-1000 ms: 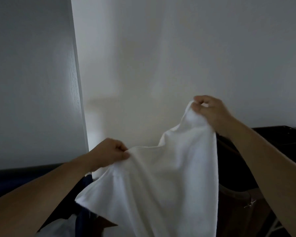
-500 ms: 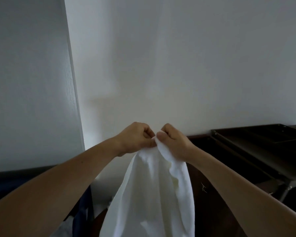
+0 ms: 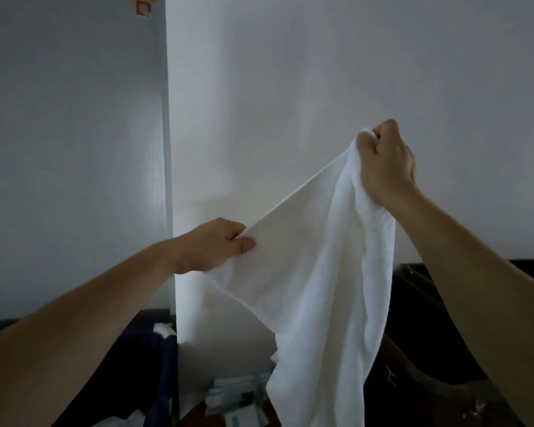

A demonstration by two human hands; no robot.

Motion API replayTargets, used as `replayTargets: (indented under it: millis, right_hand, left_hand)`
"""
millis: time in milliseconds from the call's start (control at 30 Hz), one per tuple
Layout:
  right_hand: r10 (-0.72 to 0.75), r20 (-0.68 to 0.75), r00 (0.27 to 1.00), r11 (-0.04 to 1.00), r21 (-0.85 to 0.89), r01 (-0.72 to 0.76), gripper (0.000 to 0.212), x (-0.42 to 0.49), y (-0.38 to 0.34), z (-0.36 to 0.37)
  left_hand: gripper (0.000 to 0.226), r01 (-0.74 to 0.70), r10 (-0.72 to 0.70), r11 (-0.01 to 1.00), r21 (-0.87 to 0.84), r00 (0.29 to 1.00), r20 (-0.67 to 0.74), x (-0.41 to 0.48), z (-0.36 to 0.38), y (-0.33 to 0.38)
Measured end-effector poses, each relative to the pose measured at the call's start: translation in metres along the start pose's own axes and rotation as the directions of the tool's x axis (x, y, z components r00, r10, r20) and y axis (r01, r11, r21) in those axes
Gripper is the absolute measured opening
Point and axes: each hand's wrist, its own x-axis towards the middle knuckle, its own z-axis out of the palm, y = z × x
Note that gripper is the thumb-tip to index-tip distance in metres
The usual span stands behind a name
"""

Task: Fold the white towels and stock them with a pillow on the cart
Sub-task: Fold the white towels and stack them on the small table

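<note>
A white towel [image 3: 315,272] hangs in the air in front of a pale wall, stretched at a slant between my two hands. My right hand [image 3: 386,161] is raised high and grips the towel's upper end in a closed fist. Lower and to the left, my left hand [image 3: 219,245] pinches the towel's edge between thumb and curled fingers. The rest of the towel drops down past the bottom of the frame. No pillow is in view, and the cart shows only as a dark edge [image 3: 413,269] behind my right forearm.
A grey door or panel [image 3: 74,149] fills the left side. Below it lie dark blue fabric [image 3: 164,380] and something white [image 3: 164,329]. Small pale packets [image 3: 238,402] sit low in the middle. Dark furniture [image 3: 429,380] stands at the lower right.
Half a second ago both hands met at the towel's top. Now they have drawn apart: the right hand rose up and right, the left moved down and left, stretching the edge.
</note>
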Motion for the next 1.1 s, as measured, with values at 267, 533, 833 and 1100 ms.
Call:
replayTargets:
  millis: [267, 533, 833, 1100]
  right_hand:
    - [0.103, 0.023, 0.994, 0.993, -0.061, -0.102, 0.021, 0.01, 0.004, 0.002]
    - [0.189, 0.111, 0.976, 0.981, -0.055, -0.184, 0.025, -0.006, 0.022, 0.012]
    - [0.352, 0.158, 0.922, 0.936, -0.043, -0.35, 0.033, -0.03, 0.052, 0.013]
    - [0.238, 0.1, 0.966, 0.962, 0.111, -0.249, 0.023, -0.098, 0.036, 0.024]
  left_hand:
    - [0.03, -0.06, 0.057, 0.998, -0.02, 0.987, -0.148, -0.018, -0.045, -0.038]
    - [0.034, -0.178, -0.067, 0.791, -0.585, 0.926, -0.372, -0.024, -0.059, -0.071]
    - [0.035, -0.076, -0.348, 0.496, -0.865, 0.895, -0.279, 0.004, -0.05, -0.038]
    - [0.017, 0.067, -0.387, 0.612, -0.788, 0.895, -0.224, 0.036, 0.037, 0.032]
